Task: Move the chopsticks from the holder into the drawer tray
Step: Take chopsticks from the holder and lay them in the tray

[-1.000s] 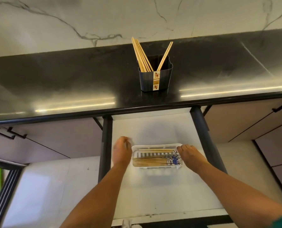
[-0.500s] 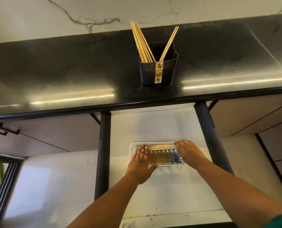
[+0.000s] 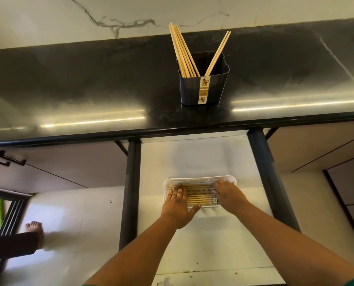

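Left hand (image 3: 177,207) is lying flat, fingers spread, over chopsticks (image 3: 198,196) in the white drawer tray (image 3: 194,179); right hand (image 3: 226,196) is covering their patterned ends, grip unclear. Farther back, more chopsticks (image 3: 184,52) are standing in the dark holder (image 3: 204,87).

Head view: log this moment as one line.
left hand flat on chopsticks in tray | right hand at tray right end | holder still holds chopsticks

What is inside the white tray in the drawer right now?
The white tray holds wooden chopsticks lying flat side by side. Left hand and right hand cover both ends, so the count is unclear.
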`<action>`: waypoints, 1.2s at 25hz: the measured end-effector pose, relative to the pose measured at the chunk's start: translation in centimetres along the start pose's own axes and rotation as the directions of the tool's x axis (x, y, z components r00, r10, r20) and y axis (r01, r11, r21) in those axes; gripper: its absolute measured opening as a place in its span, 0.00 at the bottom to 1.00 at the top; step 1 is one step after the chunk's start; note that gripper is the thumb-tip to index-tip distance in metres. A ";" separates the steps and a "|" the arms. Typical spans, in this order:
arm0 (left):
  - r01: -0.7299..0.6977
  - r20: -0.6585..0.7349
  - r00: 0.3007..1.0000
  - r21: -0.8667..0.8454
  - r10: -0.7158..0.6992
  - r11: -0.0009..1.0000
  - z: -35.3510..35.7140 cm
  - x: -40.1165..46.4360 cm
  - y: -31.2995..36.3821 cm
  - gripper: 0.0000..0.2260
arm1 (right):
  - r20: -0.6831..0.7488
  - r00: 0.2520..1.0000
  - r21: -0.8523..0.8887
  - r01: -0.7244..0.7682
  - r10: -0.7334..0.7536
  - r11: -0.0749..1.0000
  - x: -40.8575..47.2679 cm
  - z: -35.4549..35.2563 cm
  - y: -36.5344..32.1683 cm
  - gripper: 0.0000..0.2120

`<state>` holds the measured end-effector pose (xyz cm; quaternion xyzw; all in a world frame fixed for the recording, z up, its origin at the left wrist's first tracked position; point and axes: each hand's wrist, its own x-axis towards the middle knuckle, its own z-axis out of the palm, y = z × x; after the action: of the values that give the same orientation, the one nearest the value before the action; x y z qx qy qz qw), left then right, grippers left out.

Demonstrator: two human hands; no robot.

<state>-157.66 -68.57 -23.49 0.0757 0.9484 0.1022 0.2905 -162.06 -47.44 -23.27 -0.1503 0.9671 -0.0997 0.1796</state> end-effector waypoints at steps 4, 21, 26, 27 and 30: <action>0.027 0.059 0.998 -0.001 -0.026 1.000 -0.4 0.5 0.3 0.38 | 0.156 0.986 0.076 -0.073 0.060 0.994 -0.9 1.6 -0.9 0.26; 0.083 -0.043 0.995 -0.125 -0.088 0.989 -0.6 0.3 0.3 0.33 | 0.112 0.993 0.101 -0.053 0.042 0.993 -1.3 0.6 -1.3 0.25; 0.055 -0.136 0.988 -0.160 -0.077 0.986 -3.7 -1.0 1.4 0.27 | 0.046 0.999 0.154 0.002 -0.010 0.988 -1.8 -3.3 -2.2 0.20; 0.026 -0.200 0.978 -0.149 -0.056 0.988 -5.1 -1.2 1.8 0.24 | 0.001 1.000 0.153 0.024 -0.025 0.988 -1.7 -4.7 -2.5 0.19; -0.049 -0.360 0.933 -0.164 -0.014 0.985 -10.0 -0.7 3.6 0.19 | -0.179 0.984 0.205 0.056 -0.019 0.977 -0.5 -8.6 -3.7 0.16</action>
<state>-162.45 -66.74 -14.22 0.0390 0.9725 0.1977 0.1165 -163.89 -49.53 -14.35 -0.1394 0.9603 -0.2172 0.1063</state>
